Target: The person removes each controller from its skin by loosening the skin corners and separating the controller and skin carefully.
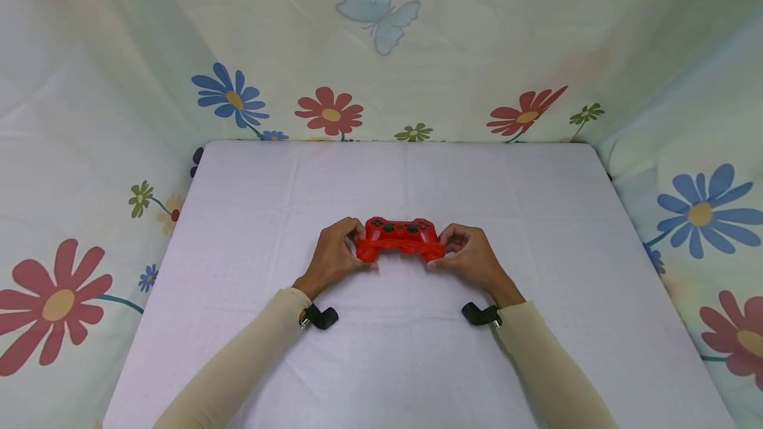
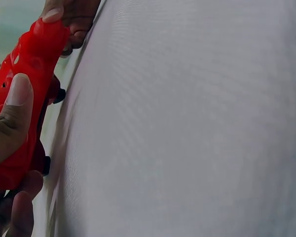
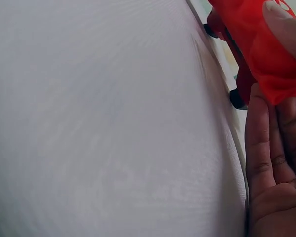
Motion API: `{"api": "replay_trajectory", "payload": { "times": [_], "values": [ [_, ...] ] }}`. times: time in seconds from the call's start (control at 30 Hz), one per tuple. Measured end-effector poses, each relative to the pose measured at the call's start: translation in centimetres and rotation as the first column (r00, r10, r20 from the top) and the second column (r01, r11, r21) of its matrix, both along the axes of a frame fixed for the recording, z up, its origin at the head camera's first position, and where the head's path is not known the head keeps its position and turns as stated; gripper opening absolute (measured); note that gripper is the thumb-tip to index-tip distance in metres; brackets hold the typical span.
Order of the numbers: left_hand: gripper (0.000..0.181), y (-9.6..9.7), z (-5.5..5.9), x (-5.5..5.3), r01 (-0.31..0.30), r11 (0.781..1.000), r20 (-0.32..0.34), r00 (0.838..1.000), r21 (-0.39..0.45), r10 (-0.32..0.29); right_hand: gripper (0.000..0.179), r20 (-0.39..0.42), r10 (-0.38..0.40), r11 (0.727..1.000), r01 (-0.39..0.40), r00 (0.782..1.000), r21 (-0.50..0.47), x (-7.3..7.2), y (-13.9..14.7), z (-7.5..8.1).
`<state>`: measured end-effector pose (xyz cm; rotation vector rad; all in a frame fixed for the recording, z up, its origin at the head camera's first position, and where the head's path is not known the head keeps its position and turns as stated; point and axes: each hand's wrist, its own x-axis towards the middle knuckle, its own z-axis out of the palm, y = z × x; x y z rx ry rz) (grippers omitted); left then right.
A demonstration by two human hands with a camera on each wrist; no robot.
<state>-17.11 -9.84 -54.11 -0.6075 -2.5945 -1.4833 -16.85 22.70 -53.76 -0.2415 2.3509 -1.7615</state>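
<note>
A glossy red game controller (image 1: 381,236) with dark sticks and buttons is held just above the table, near its middle. A brighter red, soft-looking cover (image 1: 401,244) with cut-out holes lies along its near side and handle ends. My left hand (image 1: 336,250) grips the left end; in the left wrist view its thumb (image 2: 20,98) presses on the cover (image 2: 32,57). At the other end my right hand (image 1: 473,258) pinches the cover, thumb on top and fingers behind, as the right wrist view shows on the cover (image 3: 266,54). The controller's underside is largely hidden.
A white cloth covers the table (image 1: 268,184). Flower-printed curtains (image 1: 453,38) stand behind it and at both sides. A black wrist mount (image 1: 322,318) sits at the left cuff and another black mount (image 1: 479,314) at the right cuff.
</note>
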Motion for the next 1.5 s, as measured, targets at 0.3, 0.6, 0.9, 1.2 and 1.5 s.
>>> {"api": "replay_trajectory", "payload": {
  "times": [0.3, 0.6, 0.9, 1.2, 1.5],
  "values": [
    [0.056, 0.1, -0.1, 0.2, -0.010, 1.000, 0.022, 1.000, -0.029, 0.011, 0.042, -0.003, -0.014, 1.000, 0.014, 1.000, -0.005, 0.3, 0.0, 0.1],
    [0.055, 0.4, -0.3, 0.3, -0.056, 0.994, -0.066, 0.997, -0.096, 0.050, 0.031, -0.031, -0.060, 0.998, 0.059, 0.998, -0.026, 0.5, -0.4, -0.1],
    [0.048, 0.9, 0.0, 0.5, -0.065, 0.987, -0.117, 0.992, -0.144, 0.048, 0.019, 0.011, -0.049, 0.999, 0.049, 0.999, 0.000, 0.5, -0.7, 0.3],
    [0.060, 0.1, 0.4, 0.4, -0.027, 0.970, 0.001, 1.000, -0.242, 0.028, 0.019, 0.015, 0.048, 0.994, -0.049, 0.999, 0.099, 1.3, -0.4, 0.9],
    [0.055, -0.5, 0.1, 0.3, 0.038, 0.976, 0.045, 0.999, -0.213, -0.029, 0.029, -0.074, 0.070, 0.993, -0.063, 0.995, 0.103, 1.6, -2.0, 2.2]
  ]
}}
